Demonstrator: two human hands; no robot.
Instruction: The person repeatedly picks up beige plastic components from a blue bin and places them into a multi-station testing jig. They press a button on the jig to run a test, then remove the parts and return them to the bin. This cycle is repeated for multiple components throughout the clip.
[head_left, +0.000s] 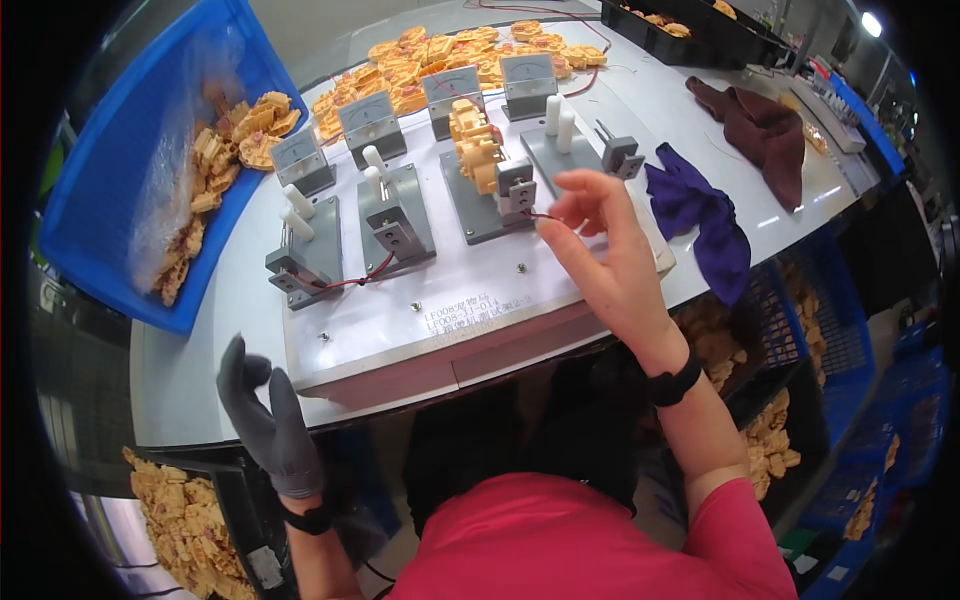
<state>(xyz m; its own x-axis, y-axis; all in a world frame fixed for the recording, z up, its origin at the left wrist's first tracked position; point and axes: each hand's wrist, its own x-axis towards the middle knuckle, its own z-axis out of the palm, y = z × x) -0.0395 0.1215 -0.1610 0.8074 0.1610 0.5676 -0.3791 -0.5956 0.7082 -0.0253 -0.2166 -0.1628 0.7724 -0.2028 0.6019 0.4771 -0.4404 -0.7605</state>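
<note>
Four grey rectangular fixtures [406,200] carry one yellow plastic assembly [475,146]; the bare right hand [607,255] is near it, the grey-gloved left hand [266,425] by the front-left corner of the white platform [370,320], both fingers-apart.

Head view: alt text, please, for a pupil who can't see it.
A bare right hand is beside a grey stand bearing a yellow part, one of four stands on a white board; the gloved left hand is by the table's edge. Behind are four meters and a parts pile; a blue bin is at left.
</note>
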